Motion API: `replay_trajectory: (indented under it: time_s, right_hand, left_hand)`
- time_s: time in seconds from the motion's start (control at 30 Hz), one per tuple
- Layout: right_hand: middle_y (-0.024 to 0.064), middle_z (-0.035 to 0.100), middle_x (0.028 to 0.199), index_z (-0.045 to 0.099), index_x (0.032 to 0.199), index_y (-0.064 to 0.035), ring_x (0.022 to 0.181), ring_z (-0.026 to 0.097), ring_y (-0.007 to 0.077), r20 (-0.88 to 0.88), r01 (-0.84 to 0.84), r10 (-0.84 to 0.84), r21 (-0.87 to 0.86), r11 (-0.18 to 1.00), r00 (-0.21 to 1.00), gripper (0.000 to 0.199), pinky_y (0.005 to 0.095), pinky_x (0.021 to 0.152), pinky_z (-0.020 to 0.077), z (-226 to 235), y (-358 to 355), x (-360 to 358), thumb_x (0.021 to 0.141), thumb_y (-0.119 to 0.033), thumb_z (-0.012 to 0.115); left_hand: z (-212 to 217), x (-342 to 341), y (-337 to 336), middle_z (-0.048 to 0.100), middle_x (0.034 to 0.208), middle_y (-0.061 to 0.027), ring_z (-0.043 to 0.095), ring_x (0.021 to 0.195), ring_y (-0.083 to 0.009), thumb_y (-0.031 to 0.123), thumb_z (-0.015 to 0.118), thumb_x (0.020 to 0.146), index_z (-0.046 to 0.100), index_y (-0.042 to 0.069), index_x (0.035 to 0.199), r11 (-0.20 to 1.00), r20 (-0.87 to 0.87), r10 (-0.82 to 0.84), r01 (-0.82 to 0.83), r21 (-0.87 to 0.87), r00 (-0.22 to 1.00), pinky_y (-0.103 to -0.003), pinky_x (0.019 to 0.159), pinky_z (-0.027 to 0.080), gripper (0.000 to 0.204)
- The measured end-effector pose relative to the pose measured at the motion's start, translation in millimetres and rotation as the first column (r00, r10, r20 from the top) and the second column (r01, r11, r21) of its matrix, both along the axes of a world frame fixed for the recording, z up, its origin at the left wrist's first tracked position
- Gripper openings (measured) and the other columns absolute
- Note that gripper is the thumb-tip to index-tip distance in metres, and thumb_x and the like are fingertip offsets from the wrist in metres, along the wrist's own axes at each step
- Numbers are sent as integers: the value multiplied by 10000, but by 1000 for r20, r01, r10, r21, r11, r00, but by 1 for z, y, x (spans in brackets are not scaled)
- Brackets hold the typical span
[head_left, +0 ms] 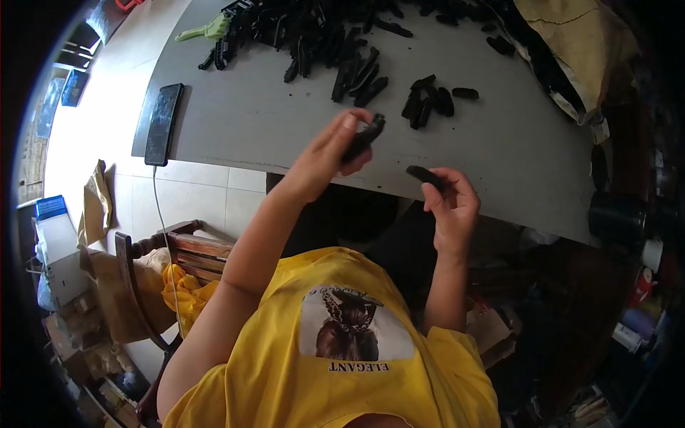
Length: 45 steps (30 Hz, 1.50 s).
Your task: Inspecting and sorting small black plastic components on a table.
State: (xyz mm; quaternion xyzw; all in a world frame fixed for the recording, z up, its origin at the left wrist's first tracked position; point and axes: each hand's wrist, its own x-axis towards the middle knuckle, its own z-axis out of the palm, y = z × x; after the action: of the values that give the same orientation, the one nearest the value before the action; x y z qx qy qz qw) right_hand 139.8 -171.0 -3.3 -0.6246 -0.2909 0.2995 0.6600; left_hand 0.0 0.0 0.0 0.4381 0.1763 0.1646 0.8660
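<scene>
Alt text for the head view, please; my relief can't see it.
The left hand grips an elongated black piece and the right hand a dark oblong piece, by the near edge of a flat grey table. Beyond lie a loose cluster of small black parts and a larger black heap; a rectangular black phone lies at left.

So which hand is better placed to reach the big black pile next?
Probably the left hand, being nearer the big pile than the right hand. It holds a black part, though; the right holds a black piece.
</scene>
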Motion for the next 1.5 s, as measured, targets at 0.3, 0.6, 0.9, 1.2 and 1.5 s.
replay_trajectory:
  time_s: [0.3,0.6,0.9,1.2,1.5]
  right_hand:
    - [-2,552,766,611,994,21,581,456,55,-7,-24,24,61,998,1000,169,181,534,364,17,9,-21,881,-104,604]
    - [92,578,1023,496,1188,10,961,530,156,-49,-2,11,182,983,999,408,260,832,420,16,13,-25,848,-152,654]
    - [168,588,1090,510,1052,-3,1055,546,211,-425,-16,158,318,948,892,188,322,944,405,-11,20,-11,867,-13,542]
    - [82,585,843,598,944,-35,800,584,214,763,305,-59,-185,934,643,141,306,721,469,-26,87,49,804,-21,584]
    - [85,558,741,600,1059,-44,680,555,216,754,282,-1,-244,928,656,340,324,665,467,-22,82,66,723,3,616]
  left_hand:
    - [16,3,-38,573,736,-164,588,677,-333,215,516,925,446,-6,1106,579,-147,34,100,809,989,-371,621,455,295]
    - [25,1,-51,585,869,-214,577,821,-401,95,556,857,450,-12,1151,563,-232,39,171,809,972,-377,688,461,330]
    - [-5,4,-22,601,898,-181,580,816,-362,177,553,864,568,54,1105,424,-141,81,94,901,987,-390,705,472,271]
    - [-34,9,75,555,1167,-57,503,1089,-255,-9,533,768,530,86,1219,-323,-69,486,252,912,871,-375,911,388,461]
    - [-10,-8,48,556,914,-98,569,881,-269,48,619,761,561,46,1001,-4,-267,484,307,952,834,-360,799,440,246]
